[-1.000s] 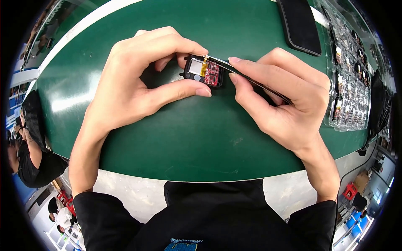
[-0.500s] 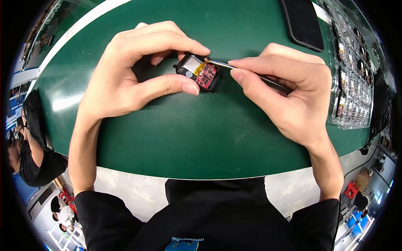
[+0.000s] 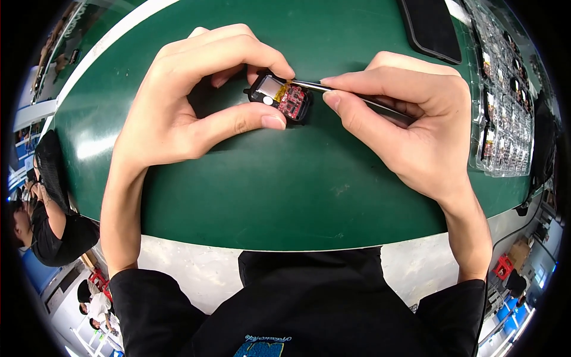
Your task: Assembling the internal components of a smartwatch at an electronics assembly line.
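Between the thumb and forefinger of my left hand [image 3: 190, 101] is a small black electronic device housing [image 3: 257, 94], its inside facing up. In it lie a silvery battery-like block [image 3: 270, 87], yellow tape [image 3: 284, 90], a white round spot and a red circuit board [image 3: 294, 102]. My right hand [image 3: 410, 113] pinches slim metal tweezers [image 3: 357, 96]. Their tip reaches the upper edge of the housing, close to the yellow tape and my left fingertip. Whether the tip grips anything is too small to tell.
A green table [image 3: 285, 196] lies under both hands. A black phone-like slab [image 3: 429, 30] is at the far right. Clear plastic trays [image 3: 505, 119] with several small electronic parts stand along the right side. Another person [image 3: 59, 226] sits at the left, beyond the table edge.
The housing and both hands have shifted very slightly up in the picture. The tweezers lie a little flatter, with their tip still at the housing's upper edge.
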Available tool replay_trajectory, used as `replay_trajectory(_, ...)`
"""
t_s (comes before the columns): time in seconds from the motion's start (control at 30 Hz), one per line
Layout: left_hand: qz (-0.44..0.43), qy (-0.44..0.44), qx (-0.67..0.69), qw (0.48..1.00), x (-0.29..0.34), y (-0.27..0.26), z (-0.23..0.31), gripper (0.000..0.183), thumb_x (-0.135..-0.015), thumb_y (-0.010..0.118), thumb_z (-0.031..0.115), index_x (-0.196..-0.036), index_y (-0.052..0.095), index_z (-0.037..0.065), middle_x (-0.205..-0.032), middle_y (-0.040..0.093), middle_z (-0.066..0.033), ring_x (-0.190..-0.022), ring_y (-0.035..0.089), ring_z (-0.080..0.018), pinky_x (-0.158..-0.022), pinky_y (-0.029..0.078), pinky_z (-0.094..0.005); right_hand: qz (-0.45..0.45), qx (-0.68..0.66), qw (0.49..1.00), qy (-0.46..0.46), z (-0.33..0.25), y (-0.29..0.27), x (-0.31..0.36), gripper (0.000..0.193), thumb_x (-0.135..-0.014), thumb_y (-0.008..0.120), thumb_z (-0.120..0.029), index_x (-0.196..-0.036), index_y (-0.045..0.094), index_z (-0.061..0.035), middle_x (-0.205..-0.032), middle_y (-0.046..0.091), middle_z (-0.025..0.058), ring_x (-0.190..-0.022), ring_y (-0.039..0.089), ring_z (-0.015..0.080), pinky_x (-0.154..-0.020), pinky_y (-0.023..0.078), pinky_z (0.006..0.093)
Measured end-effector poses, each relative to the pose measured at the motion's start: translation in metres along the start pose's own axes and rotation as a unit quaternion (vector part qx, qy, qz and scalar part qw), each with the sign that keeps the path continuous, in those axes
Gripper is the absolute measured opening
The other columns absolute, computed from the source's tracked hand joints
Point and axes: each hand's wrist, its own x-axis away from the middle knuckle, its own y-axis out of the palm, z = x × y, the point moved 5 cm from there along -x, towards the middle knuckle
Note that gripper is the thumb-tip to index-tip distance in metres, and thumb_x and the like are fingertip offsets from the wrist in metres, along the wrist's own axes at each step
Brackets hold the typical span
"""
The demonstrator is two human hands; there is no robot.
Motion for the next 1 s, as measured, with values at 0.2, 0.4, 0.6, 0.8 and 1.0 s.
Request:
replay_trajectory(0.2, 0.000, -0.007, 0.006, 1.000, -0.0005, 0.0009, 0.0000, 0.051, -0.078, 0.096, 0.029, -0.119, 0.080, 0.002, -0.106, 0.076, -0.0065, -0.085, 0.054, -0.0172, -0.075, 0.039, -0.0312, -0.004, -0.012, 1.000, -0.014, 0.0014, -0.0008, 0.0007, 0.013, -0.090, 0.085, 0.004, -0.103, 0.087, 0.0020, -0.070, 0.063, -0.0005, -0.059, 0.050, 0.0026, -0.053, 0.032, 0.0236)
replay_trajectory(0.4, -0.004, -0.010, -0.009, 1.000, 0.0007, 0.0004, 0.0000, 0.051, -0.079, 0.096, 0.030, -0.118, 0.080, 0.002, -0.105, 0.076, -0.0069, -0.084, 0.054, -0.0170, -0.075, 0.039, -0.0310, 0.001, -0.008, 1.000, -0.020, 0.0013, 0.0011, 0.0006, 0.012, -0.090, 0.085, 0.004, -0.102, 0.087, 0.0017, -0.068, 0.062, -0.0004, -0.057, 0.049, 0.0026, -0.052, 0.031, 0.0245)
replay_trajectory(0.6, 0.003, -0.010, -0.006, 1.000, -0.0008, 0.0001, 0.0015, 0.050, -0.079, 0.096, 0.030, -0.117, 0.081, 0.003, -0.104, 0.076, -0.0062, -0.083, 0.054, -0.0169, -0.075, 0.039, -0.0316, 0.004, -0.001, 1.000, -0.020, -0.0006, -0.0012, 0.0005, 0.013, -0.088, 0.084, 0.005, -0.101, 0.086, 0.0020, -0.068, 0.062, 0.0005, -0.056, 0.050, 0.0038, -0.051, 0.032, 0.0252)
replay_trajectory(0.8, 0.009, -0.002, 0.000, 1.000, 0.0005, 0.0017, 0.0024, 0.050, -0.079, 0.096, 0.030, -0.117, 0.081, 0.003, -0.103, 0.076, -0.0057, -0.083, 0.054, -0.0170, -0.075, 0.039, -0.0320, 0.021, 0.011, 0.998, -0.058, -0.0013, 0.0011, 0.0048, 0.013, -0.087, 0.083, 0.006, -0.100, 0.086, 0.0021, -0.067, 0.064, 0.0032, -0.056, 0.054, 0.0074, -0.052, 0.034, 0.0263)
replay_trajectory(1.0, 0.012, -0.001, 0.001, 1.000, -0.0001, 0.0025, 0.0027, 0.048, -0.079, 0.096, 0.029, -0.117, 0.081, 0.004, -0.103, 0.075, -0.0050, -0.082, 0.054, -0.0175, -0.075, 0.040, -0.0321, 0.018, 0.002, 0.999, -0.046, 0.0017, -0.0008, 0.0050, 0.013, -0.087, 0.083, 0.006, -0.099, 0.086, 0.0022, -0.068, 0.066, 0.0039, -0.056, 0.055, 0.0078, -0.052, 0.036, 0.0262)
